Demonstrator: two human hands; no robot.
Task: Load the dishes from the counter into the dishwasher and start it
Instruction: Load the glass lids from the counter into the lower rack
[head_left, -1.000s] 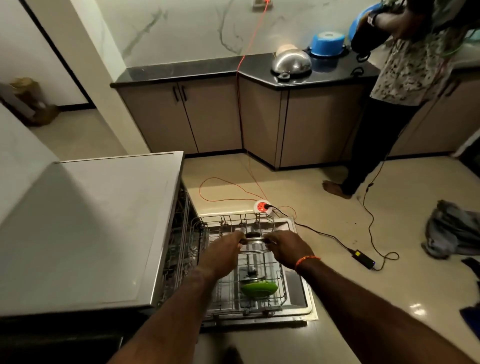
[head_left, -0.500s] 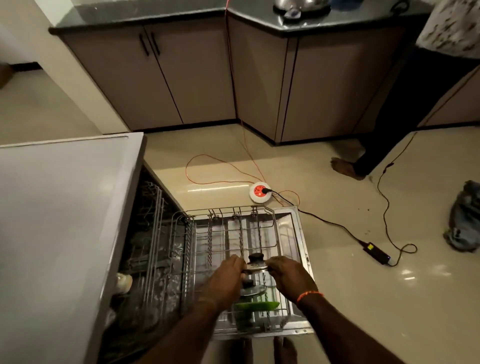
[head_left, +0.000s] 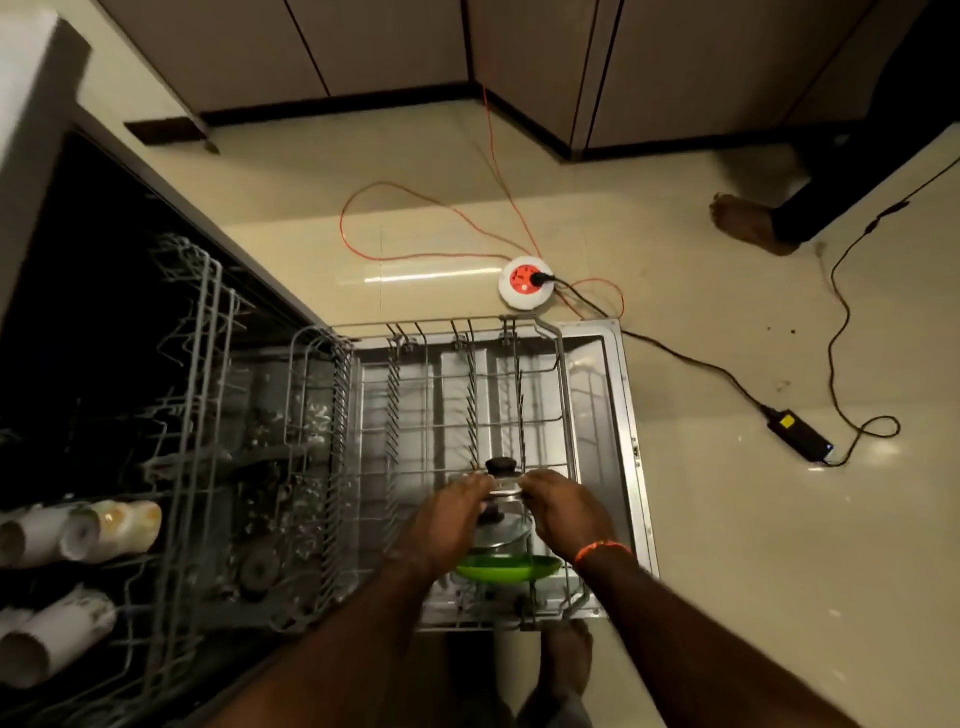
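Note:
The dishwasher stands open with its lower wire rack (head_left: 563, 395) pulled out over the dropped door (head_left: 610, 384). My left hand (head_left: 449, 519) and my right hand (head_left: 563, 512) hold a steel lid with a black knob (head_left: 501, 467) by its edge, upright over the rack's near end. A second steel lid (head_left: 501, 535) stands just behind it in the tines. A green plate (head_left: 506, 567) leans in the rack closest to me. White cups (head_left: 78, 530) lie in the upper rack at the left.
A round white and red socket reel (head_left: 524, 283) lies on the floor past the door, with orange and black cables trailing to an adapter (head_left: 800, 435). Another person's bare foot (head_left: 748, 223) stands by the cabinets (head_left: 395, 47). My own feet (head_left: 566, 660) are under the door's edge.
My view has tilted down from the counter to the rack. Both hands have lowered the lid toward the rack's tines, closer to the green plate.

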